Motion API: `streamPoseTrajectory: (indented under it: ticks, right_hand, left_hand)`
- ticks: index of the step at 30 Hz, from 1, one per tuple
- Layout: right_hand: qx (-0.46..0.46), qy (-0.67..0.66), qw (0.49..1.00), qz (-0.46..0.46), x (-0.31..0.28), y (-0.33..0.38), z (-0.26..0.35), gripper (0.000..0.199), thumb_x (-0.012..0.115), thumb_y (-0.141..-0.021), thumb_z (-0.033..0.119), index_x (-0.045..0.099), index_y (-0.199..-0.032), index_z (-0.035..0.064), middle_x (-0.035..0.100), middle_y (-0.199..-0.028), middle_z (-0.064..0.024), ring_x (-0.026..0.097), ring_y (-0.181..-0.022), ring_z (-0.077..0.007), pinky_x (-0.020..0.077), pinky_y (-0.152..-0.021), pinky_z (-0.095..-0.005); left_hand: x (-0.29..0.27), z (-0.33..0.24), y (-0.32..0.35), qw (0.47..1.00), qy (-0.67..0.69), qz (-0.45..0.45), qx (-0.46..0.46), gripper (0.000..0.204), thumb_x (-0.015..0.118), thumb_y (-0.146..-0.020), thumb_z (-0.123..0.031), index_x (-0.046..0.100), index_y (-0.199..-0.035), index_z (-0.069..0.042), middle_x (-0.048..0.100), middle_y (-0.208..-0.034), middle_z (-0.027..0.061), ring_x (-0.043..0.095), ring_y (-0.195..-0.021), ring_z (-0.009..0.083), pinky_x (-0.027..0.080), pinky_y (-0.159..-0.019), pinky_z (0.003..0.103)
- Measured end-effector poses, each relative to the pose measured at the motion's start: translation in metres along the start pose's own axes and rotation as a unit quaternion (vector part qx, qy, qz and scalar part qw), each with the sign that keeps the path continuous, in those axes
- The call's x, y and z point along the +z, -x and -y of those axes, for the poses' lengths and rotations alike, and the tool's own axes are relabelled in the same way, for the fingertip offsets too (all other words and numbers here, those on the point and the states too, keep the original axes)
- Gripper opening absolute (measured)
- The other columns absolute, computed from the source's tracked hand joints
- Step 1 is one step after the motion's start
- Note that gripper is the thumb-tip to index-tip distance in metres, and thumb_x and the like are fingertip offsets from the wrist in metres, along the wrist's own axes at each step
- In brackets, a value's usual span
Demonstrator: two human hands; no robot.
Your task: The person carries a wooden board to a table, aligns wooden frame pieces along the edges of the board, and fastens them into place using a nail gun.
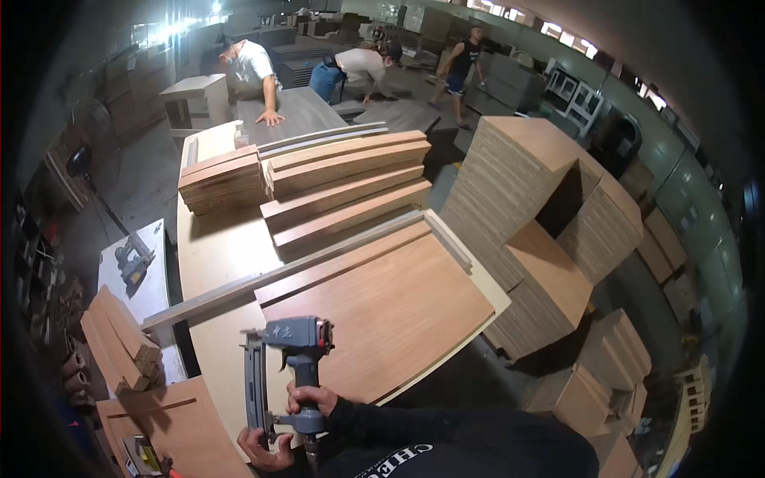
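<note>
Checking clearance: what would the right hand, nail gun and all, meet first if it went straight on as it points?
Likely the wooden strips at left: from the right hand, gripping the nail gun, the line seems to pass over the pale panel; depth is unclear, so the panel could come first.

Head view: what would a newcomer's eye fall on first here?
Most likely the grey nail gun, low and just left of centre, with the right hand around its grip and the left hand at the lower end of its magazine. Just beyond it, the broad reddish-brown panel lies on the worktable. Right of the table, the tall stack of boards also stands out.
</note>
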State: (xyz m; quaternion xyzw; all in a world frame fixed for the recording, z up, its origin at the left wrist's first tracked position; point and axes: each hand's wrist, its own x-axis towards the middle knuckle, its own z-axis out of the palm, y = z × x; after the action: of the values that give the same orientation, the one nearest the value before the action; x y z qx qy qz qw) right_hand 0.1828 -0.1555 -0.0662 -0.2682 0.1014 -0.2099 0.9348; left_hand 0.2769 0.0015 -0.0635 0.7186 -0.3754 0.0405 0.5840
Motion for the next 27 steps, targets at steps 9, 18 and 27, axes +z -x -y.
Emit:
streamPoseTrajectory:
  ticks: [9, 18, 27]
  right_hand:
    - [-0.153, 0.001, 0.977, 0.147, 0.03, 0.003, 0.104, 0.008, 0.048, -0.076, 0.016, 0.045, -0.082, 0.012, 0.047, -0.061, 0.0022, 0.046, -0.069, -0.0153, 0.0368, -0.075, -0.0303]
    - [-0.066, 0.231, 0.971, 0.017, 0.066, -0.008, 0.084, 0.015, 0.051, -0.084, 0.023, 0.043, -0.088, 0.011, 0.042, -0.064, -0.0003, 0.046, -0.062, -0.015, 0.0381, -0.076, -0.036]
    - [-0.016, 0.181, 0.983, 0.006, 0.069, -0.01, 0.046, 0.015, 0.053, -0.083, 0.022, 0.045, -0.08, 0.0086, 0.044, -0.061, -0.0015, 0.049, -0.06, -0.017, 0.0407, -0.073, -0.0366]
  left_hand:
    - [-0.044, -0.052, -0.031, 0.998, -0.043, 0.006, 0.05, 0.036, 0.072, -0.062, -0.011, 0.052, -0.091, -0.008, 0.059, -0.09, 0.013, 0.059, -0.074, 0.0285, 0.047, -0.065, 0.036]
    - [-0.093, 0.019, 0.007, 0.976, -0.011, 0.091, -0.199, 0.032, 0.067, -0.067, -0.02, 0.056, -0.093, -0.005, 0.059, -0.087, 0.0116, 0.057, -0.083, 0.0278, 0.045, -0.074, 0.034]
    - [-0.266, 0.263, -0.072, 0.879, -0.379, -0.189, -0.22, 0.012, 0.054, -0.076, -0.013, 0.06, -0.084, -0.007, 0.06, -0.08, 0.0136, 0.057, -0.077, 0.0297, 0.046, -0.069, 0.037]
